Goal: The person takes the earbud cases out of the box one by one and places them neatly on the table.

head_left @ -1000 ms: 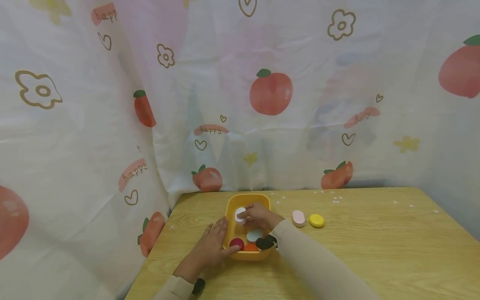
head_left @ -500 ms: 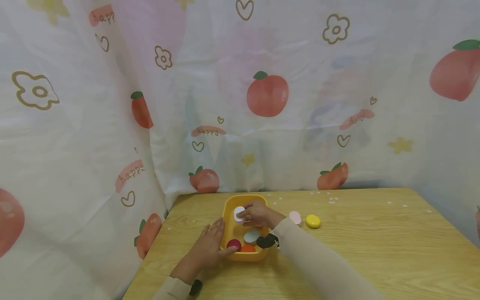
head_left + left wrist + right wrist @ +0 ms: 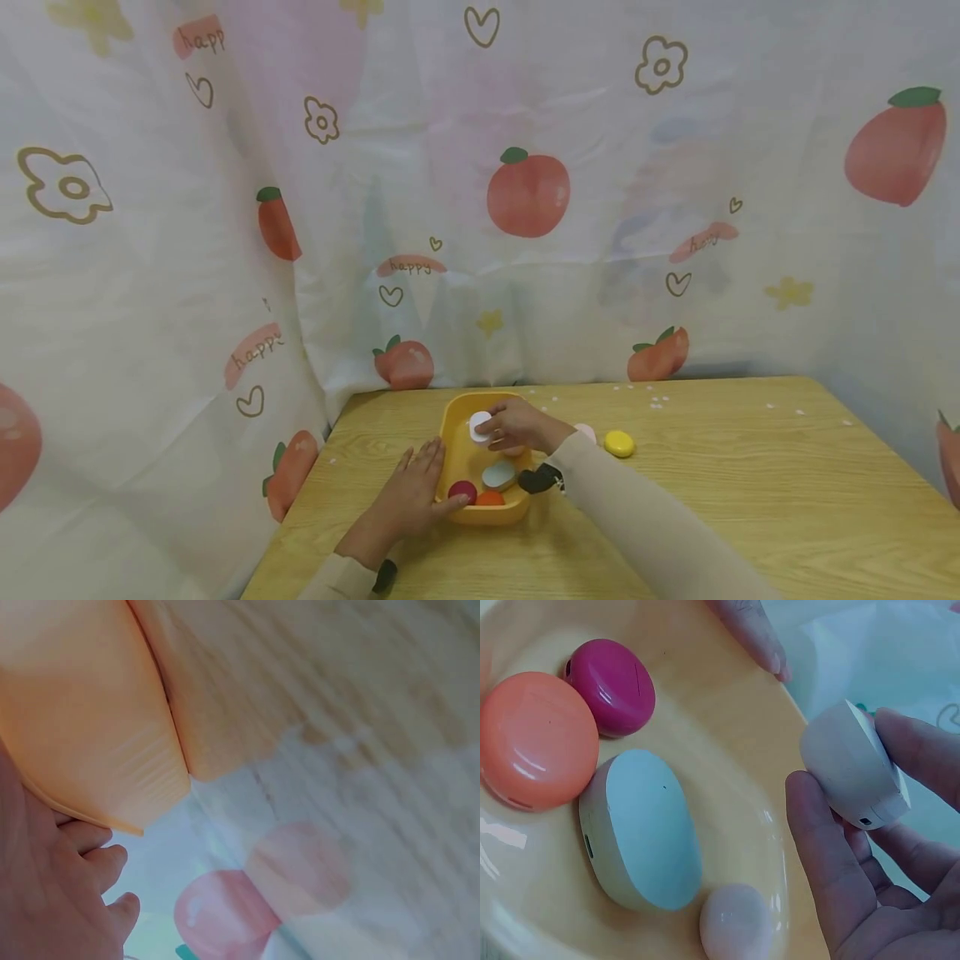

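My right hand (image 3: 525, 425) pinches a white earbud charging case (image 3: 855, 765) between thumb and fingers, above the far part of an orange-yellow plastic basin (image 3: 487, 517). The case's small port faces the right wrist camera. Inside the basin lie a magenta case (image 3: 613, 688), an orange case (image 3: 538, 741), a pale blue-green oval case (image 3: 649, 832) and a small pale pinkish one (image 3: 736, 922). My left hand (image 3: 408, 496) rests along the basin's left side with fingers extended, its thumb reaching over the near corner. In the left wrist view its fingers (image 3: 105, 862) lie against the basin's rim.
Right of the basin on the wooden table (image 3: 712, 483) are a yellow rounded case (image 3: 619, 444) and a pale pink one (image 3: 587, 432), partly hidden by my right sleeve. Small white bits (image 3: 658, 402) dot the far edge. A fruit-printed curtain (image 3: 450, 333) hangs behind and to the left.
The head view has shifted slightly, so the scene sits further left. Relative to the basin, my right hand and the white case have moved a little right and away; my left hand stays at the basin.
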`<state>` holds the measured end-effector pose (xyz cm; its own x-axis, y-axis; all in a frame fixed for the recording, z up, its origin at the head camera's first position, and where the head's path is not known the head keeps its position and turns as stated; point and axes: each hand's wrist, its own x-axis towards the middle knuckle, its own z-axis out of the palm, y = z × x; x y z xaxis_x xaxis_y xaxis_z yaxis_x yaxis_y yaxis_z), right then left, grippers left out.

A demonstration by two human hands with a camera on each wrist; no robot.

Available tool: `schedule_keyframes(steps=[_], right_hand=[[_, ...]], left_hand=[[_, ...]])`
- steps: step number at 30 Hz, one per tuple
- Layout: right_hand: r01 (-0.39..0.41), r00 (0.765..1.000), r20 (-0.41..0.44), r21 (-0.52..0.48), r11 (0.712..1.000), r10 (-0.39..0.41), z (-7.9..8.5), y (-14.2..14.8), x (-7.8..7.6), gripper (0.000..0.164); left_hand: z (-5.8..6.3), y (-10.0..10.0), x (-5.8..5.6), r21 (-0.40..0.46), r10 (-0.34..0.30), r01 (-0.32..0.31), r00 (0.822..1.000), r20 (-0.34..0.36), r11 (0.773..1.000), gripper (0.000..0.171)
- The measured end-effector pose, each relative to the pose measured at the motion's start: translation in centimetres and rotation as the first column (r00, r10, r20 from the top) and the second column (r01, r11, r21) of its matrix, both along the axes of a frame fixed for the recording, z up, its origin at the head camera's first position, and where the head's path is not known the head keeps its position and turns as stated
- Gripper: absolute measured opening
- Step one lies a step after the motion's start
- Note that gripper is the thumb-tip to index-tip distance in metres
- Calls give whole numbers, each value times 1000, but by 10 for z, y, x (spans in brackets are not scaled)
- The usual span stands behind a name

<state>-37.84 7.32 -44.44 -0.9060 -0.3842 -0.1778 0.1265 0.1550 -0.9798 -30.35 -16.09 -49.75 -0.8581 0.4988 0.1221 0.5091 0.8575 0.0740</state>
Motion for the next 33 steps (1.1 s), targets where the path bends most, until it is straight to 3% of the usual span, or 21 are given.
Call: schedule_keyframes(steps=[7, 19, 33], right_hand=[[-16, 999, -27, 34, 999, 17, 4, 8, -2, 40], [-10, 999, -47, 46, 999, 12, 7, 18, -1, 40], [-20, 999, -27, -1, 1000, 20, 11, 45, -3, 35]], left_hand=[[3, 1, -1, -45, 1, -1, 1000, -2, 999, 97], [3, 1, 0, -31, 17, -16, 999, 31, 999, 99], [2, 3, 0, -52, 37, -35, 999, 39, 998, 101]])
